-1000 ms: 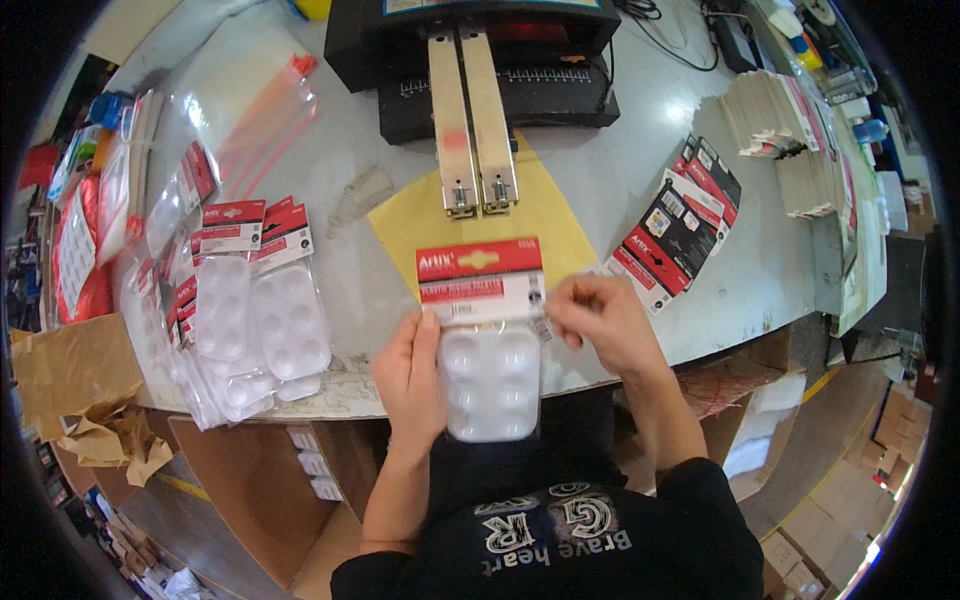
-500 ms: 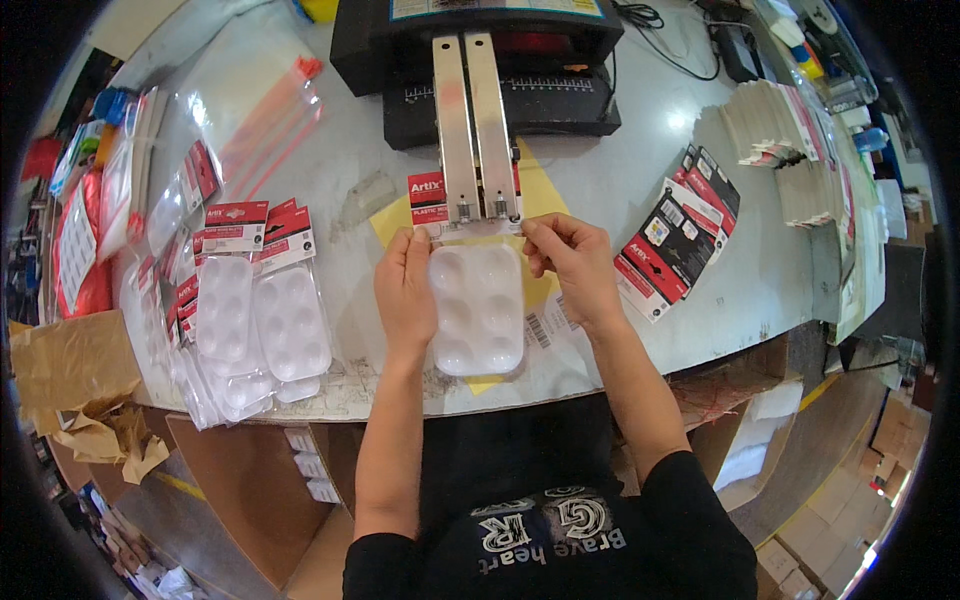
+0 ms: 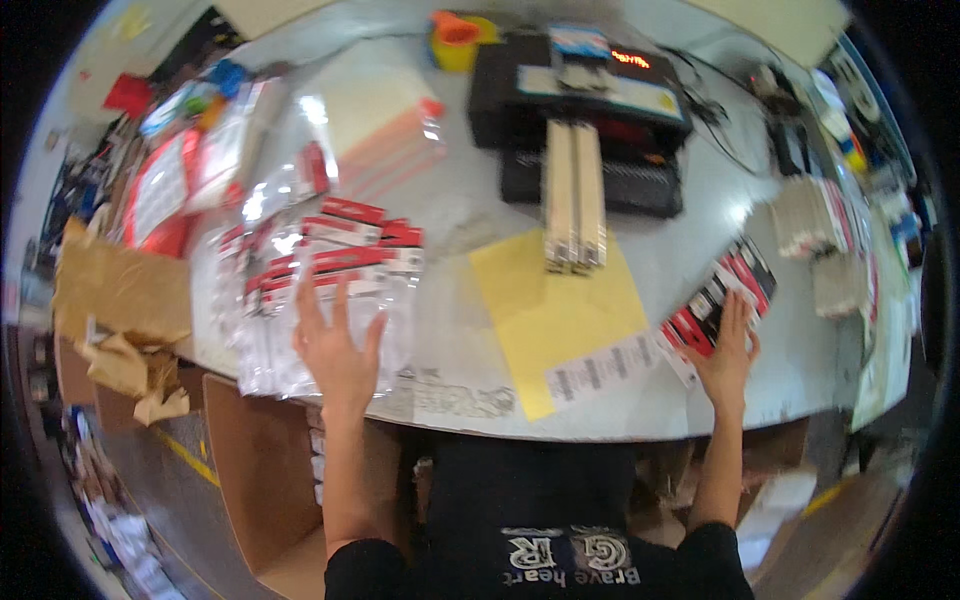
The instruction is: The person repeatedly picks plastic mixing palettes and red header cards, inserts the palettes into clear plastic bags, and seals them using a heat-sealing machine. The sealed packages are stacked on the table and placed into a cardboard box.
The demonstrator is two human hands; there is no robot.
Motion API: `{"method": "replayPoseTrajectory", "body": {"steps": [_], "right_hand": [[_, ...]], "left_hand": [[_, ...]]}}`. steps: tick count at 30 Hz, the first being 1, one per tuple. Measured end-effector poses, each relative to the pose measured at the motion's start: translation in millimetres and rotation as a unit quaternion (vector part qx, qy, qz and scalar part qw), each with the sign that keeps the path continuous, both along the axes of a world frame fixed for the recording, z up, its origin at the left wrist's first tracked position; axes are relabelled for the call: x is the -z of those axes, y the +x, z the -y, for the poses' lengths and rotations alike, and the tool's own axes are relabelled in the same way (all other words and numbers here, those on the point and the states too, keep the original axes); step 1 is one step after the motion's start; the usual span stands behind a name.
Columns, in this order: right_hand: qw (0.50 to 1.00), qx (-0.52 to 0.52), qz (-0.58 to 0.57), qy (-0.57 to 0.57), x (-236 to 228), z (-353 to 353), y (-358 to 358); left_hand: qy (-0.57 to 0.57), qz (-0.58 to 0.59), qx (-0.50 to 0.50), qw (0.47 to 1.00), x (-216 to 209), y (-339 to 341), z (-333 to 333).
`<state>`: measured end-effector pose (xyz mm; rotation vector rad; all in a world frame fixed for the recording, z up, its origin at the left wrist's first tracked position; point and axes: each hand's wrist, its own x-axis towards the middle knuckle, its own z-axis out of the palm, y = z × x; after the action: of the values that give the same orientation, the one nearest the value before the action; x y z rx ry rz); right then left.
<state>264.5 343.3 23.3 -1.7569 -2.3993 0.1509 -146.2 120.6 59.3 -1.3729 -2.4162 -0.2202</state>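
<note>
My left hand (image 3: pixel 340 355), fingers spread, hovers over or rests on a pile of clear-bagged white plastic paint palettes (image 3: pixel 265 355); I cannot tell whether it touches them. Red-and-white header cards (image 3: pixel 345 258) top these bags. To the right, my right hand (image 3: pixel 728 365) lies on a small stack of red-and-black header cards (image 3: pixel 700 312), its thumb apart from the outstretched fingers. Between the hands, a black machine with two metal arms (image 3: pixel 575 190) stands over a yellow sheet (image 3: pixel 545 310). No palette lies under its arms.
Clear plastic bags (image 3: pixel 375 120) lie at the back left. A strip of barcode labels (image 3: pixel 605 370) rests on the yellow sheet. Stacked cards (image 3: pixel 812 220) stand at the right edge. Brown paper (image 3: pixel 120 290) hangs at the left, and an open cardboard box (image 3: pixel 262 460) sits below the table.
The palette under the metal arms is gone from there. My left hand has moved left to the bagged pile, my right hand right to the cards. The view has shifted.
</note>
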Motion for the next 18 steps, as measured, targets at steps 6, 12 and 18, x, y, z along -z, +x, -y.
{"method": "replayPoseTrajectory", "body": {"steps": [6, 12, 18], "right_hand": [[0.860, -0.293, -0.321, -0.266, -36.4, 66.0, -122.2], [0.600, -0.057, -0.446, -0.661, 15.7, 104.0, -299.1], [0.711, -0.083, -0.361, -0.599, 17.7, 106.0, -341.2]], "left_hand": [[0.004, 0.121, -0.123, 0.985, -18.1, -59.5, 33.5], [-0.095, 0.239, -0.189, 0.948, -15.2, -116.0, 46.9], [-0.086, 0.224, -0.082, 0.967, 17.0, -131.2, 25.4]]}}
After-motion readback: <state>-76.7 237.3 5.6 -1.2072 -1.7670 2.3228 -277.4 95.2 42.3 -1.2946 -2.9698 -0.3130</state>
